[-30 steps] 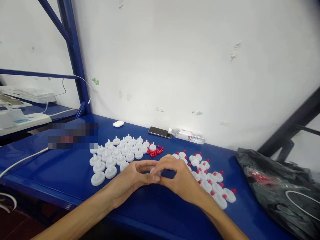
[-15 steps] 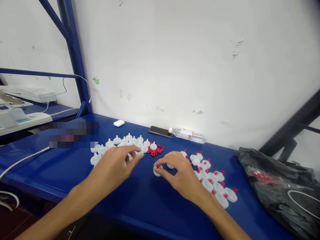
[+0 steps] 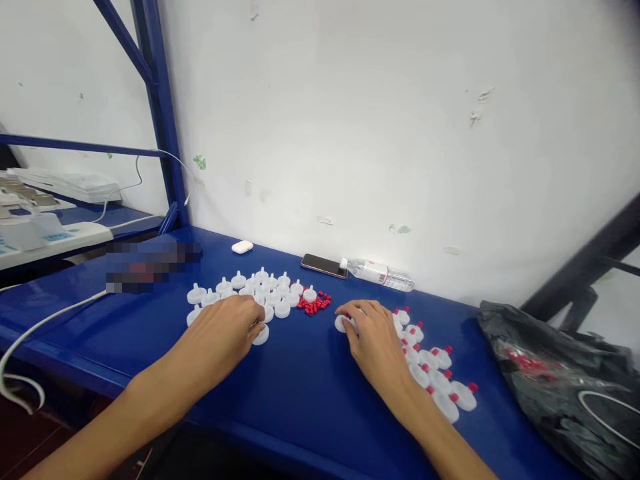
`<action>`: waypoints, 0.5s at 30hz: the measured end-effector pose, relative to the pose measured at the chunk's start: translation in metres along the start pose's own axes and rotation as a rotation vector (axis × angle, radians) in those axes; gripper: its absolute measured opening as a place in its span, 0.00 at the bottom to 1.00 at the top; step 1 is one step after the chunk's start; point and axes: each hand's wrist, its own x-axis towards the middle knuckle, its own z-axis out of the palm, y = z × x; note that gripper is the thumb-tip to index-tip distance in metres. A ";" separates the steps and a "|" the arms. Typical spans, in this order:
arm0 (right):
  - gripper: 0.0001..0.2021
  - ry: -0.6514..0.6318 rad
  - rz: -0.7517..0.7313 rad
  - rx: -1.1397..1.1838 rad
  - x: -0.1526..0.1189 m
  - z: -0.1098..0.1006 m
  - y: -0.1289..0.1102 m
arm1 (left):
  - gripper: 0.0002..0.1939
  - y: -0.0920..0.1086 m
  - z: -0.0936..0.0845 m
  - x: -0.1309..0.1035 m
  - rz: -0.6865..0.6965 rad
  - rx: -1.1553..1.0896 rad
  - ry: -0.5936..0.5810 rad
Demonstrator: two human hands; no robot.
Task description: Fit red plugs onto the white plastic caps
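My left hand point(image 3: 227, 337) pinches a white cap point(image 3: 260, 335) at the near edge of a group of white nozzle caps point(image 3: 283, 308). Small red tips point(image 3: 314, 305) lie in a loose pile right of that group. Over on the right, my right hand point(image 3: 370, 333) has its fingers curled round another white cap point(image 3: 341, 323), whose top the fingers hide. Beside and beyond this hand are several white caps with red tips point(image 3: 440, 381) on their nozzles.
A phone point(image 3: 324, 265) and a clear bottle point(image 3: 380, 273) lie by the wall. A small white case point(image 3: 243, 247) is at the back left of the blue table point(image 3: 280, 413). A black plastic bag point(image 3: 555, 393) covers the right side; a white cable point(image 3: 50, 317) runs at left.
My left hand has come down onto a white cap. My right hand has moved right with the cap it held, towards the red-tipped caps. The view has shifted slightly.
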 end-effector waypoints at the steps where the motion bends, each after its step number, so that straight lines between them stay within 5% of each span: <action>1: 0.13 0.011 -0.009 -0.018 0.000 0.000 0.000 | 0.14 0.002 0.002 0.000 0.016 -0.013 -0.011; 8: 0.19 -0.111 -0.320 -0.282 0.000 0.004 -0.017 | 0.11 0.025 0.014 -0.002 0.127 -0.168 -0.039; 12: 0.24 -0.197 -0.351 -0.302 0.001 0.007 -0.018 | 0.12 0.025 0.016 -0.001 0.104 -0.229 0.006; 15: 0.17 -0.168 -0.330 -0.250 0.002 0.007 -0.017 | 0.13 0.023 0.002 -0.008 0.097 -0.280 0.047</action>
